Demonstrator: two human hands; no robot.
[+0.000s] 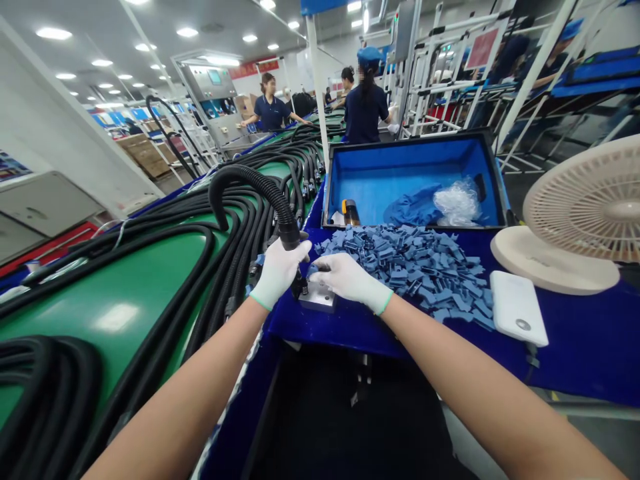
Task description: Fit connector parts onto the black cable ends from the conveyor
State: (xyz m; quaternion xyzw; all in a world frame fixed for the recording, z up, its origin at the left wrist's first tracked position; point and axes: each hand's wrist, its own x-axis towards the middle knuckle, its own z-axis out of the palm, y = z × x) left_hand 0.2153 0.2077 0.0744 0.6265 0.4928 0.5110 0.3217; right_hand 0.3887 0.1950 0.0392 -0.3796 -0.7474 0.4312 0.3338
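My left hand [280, 269], in a white glove, is wrapped round the end of a black corrugated hose [265, 193], which arches up and back over the green belt. The hose's dark end fitting [299, 285] points down beside a small metal block [319, 297] on the blue bench. Over that block, my gloved right hand [345, 277] has thumb and fingers pinched together around a small blue-grey plastic clip [313, 269], partly hidden by the fingers. A loose heap of similar blue-grey plastic clips [415, 267] lies just right of and behind my right hand.
A blue bin [410, 170] behind the heap holds a blue cloth, clear plastic and an orange-black object. A white power bank [519, 307] and a beige fan [610, 207] stand at right. Many black hoses [200, 260] cover the green conveyor [125, 300] at left. Co-workers stand farther back.
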